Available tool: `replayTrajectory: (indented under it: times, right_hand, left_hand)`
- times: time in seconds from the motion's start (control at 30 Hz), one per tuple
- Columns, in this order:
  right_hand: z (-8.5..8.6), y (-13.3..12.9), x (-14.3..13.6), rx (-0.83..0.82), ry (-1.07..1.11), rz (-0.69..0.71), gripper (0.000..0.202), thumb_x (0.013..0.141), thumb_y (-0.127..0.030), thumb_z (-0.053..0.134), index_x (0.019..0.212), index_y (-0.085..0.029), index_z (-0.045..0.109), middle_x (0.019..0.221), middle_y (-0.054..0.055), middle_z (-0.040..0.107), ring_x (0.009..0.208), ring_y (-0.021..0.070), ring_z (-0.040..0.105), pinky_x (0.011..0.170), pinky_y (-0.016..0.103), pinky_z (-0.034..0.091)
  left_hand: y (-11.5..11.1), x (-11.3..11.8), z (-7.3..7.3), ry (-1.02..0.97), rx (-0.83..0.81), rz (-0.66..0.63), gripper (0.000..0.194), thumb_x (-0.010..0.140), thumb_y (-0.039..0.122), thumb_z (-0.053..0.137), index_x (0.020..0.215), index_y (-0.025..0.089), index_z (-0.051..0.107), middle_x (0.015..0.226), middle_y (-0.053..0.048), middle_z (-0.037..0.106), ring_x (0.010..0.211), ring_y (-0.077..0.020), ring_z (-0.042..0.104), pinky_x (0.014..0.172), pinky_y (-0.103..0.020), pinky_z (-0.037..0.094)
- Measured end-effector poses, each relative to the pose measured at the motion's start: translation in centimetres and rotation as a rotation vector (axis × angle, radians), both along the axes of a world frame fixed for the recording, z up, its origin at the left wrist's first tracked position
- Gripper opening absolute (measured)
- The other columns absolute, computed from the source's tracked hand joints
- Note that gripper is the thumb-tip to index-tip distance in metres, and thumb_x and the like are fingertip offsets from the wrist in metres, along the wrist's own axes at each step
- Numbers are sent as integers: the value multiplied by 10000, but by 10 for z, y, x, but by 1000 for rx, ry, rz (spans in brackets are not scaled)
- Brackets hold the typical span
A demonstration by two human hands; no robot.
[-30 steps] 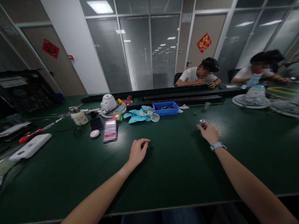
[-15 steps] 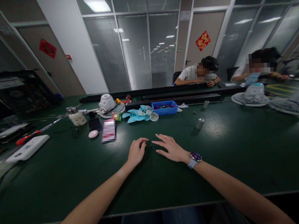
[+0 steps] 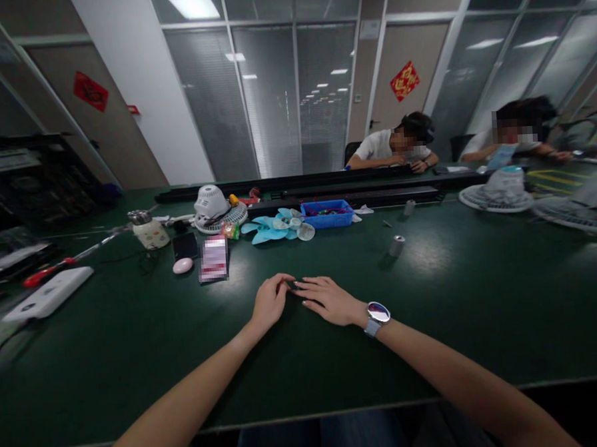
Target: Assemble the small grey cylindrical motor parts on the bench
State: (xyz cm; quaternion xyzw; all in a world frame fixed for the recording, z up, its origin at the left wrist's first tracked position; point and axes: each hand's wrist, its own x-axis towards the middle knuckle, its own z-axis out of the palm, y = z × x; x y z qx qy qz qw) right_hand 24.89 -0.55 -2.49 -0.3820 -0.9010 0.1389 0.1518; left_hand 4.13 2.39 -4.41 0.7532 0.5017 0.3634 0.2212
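My left hand (image 3: 271, 301) rests over the green table (image 3: 306, 370), its fingers curled together around something small and dark that I cannot make out. Right beside it is my right hand (image 3: 332, 302), fingers spread and palm down, with its fingertips close to the left ones and a watch (image 3: 378, 313) on the wrist. Beyond the hands are light blue fan blades (image 3: 269, 229) and a blue tray (image 3: 328, 214) of small parts. A phone (image 3: 213, 258) lies to the left of them, and a metal cylinder (image 3: 396, 246) stands to the right.
At the left are a white power bank (image 3: 49, 294), a pink oval object (image 3: 182, 265) and a patterned jar (image 3: 151, 234). White fan housings (image 3: 211, 205) stand further back and at the right. Long black bars (image 3: 286, 181) cross behind. Two people sit opposite.
My right hand has moved left, so its fingertips now come up to those of my left hand. The left hand has hardly moved. The view has shifted slightly.
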Motion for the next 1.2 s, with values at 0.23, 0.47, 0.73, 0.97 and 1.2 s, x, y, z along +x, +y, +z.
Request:
replayTrajectory:
  times: [0.23,0.47,0.73,0.97,1.2]
  right_hand:
    - [-4,3,3,123,67,-9,402,996,-314,416,1380,-262,523,1442,47,510,1366,216,409,1108,471,310]
    - [-2,12,18,312,328,-215,252,951,-289,525,1126,-280,707,1119,15,726,1067,184,632,969,385,434]
    - [5,24,59,497,344,-556,325,950,-372,481,1159,-255,701,1060,54,734,946,227,647,874,392,455]
    - [0,50,150,688,341,-1029,350,915,-425,509,1083,-223,740,963,80,755,857,249,664,816,370,445]
    - [-15,59,197,677,338,-1232,372,888,-449,502,1064,-235,751,909,91,761,777,259,675,701,345,444]
  left_hand:
    - [-1,-1,2,12,-2,1,323,888,156,395,1048,202,672,837,-27,696,830,-182,656,768,-291,486]
    - [-4,0,6,18,-29,15,312,894,167,406,1046,201,676,842,-27,698,831,-185,654,768,-295,478]
    - [-2,-2,3,17,-32,7,299,909,199,417,1060,200,675,847,-27,698,791,-181,650,741,-297,479]
    - [-4,0,6,-2,-42,-9,291,890,191,430,1041,186,679,849,-32,692,781,-176,635,742,-292,469]
    - [-7,0,10,5,-52,1,285,881,182,441,1021,195,689,864,-33,697,781,-176,633,744,-294,469]
